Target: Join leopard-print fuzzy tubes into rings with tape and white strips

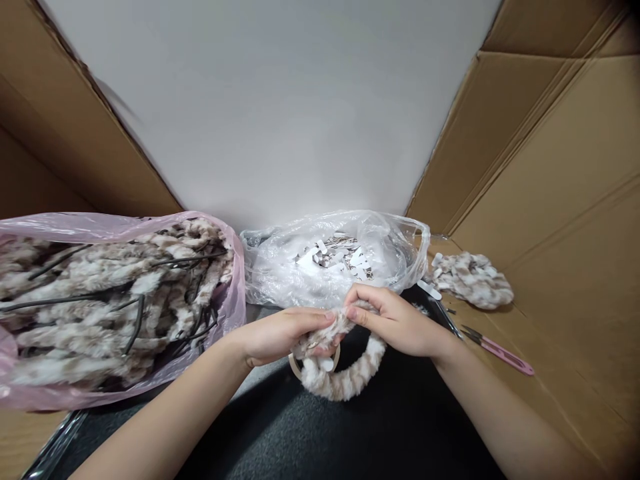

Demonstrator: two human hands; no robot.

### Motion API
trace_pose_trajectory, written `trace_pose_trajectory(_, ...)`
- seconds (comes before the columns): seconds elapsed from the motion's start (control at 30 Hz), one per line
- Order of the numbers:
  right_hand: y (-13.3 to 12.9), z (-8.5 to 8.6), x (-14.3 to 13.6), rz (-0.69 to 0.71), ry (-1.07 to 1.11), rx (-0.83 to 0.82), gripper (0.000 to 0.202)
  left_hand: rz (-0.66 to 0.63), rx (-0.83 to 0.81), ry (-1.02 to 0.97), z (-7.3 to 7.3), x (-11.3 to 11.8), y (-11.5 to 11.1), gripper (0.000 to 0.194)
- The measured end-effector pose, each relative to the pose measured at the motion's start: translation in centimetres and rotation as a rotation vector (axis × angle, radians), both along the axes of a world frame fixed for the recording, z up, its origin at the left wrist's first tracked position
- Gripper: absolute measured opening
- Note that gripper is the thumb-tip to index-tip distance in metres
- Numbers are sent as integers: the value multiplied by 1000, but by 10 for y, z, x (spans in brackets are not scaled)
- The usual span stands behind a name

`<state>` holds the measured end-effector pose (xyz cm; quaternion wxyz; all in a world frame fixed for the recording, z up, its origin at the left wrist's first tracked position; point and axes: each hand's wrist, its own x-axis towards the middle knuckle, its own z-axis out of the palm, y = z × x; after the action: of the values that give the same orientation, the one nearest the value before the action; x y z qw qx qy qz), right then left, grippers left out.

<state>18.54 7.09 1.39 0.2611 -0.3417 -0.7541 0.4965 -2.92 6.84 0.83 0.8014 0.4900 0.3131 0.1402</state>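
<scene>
A fluffy white-and-beige fur ring (345,383), like a furry headband, is held between my two hands above a black surface. My left hand (290,333) is closed on the ring's upper left part, thumb on top. With fingers and thumb pinched, my right hand (395,320) grips the upper right part, close to my left thumb. The fur's lower loop hangs toward me. A tan roll like a tape ring (295,367) shows partly behind the fur, and a small white tab lies inside it.
At left, a pink plastic bag (240,267) holds furry strips (100,280) and dark cords. A clear bag (270,267) with white tags (357,260) stands ahead. Right, on cardboard, lie a furry bundle (473,280) and pink-handled snips (507,357). Cardboard walls (550,147) rise on both sides.
</scene>
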Motion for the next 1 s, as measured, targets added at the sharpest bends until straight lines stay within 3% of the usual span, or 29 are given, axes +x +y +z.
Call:
trace_pose_trajectory(0.2,0,5,2,-24,-24,33,16,-5,-29,-68,-2,-1,0,31)
trace_pose_trajectory(0.67,1,9,3,-121,53,39,15,131,-69,-282,-8,5,0,29)
trace_pose_trajectory(1.0,0,9,2,-135,31,54,14,178,-10,-198,-7,8,-2,23)
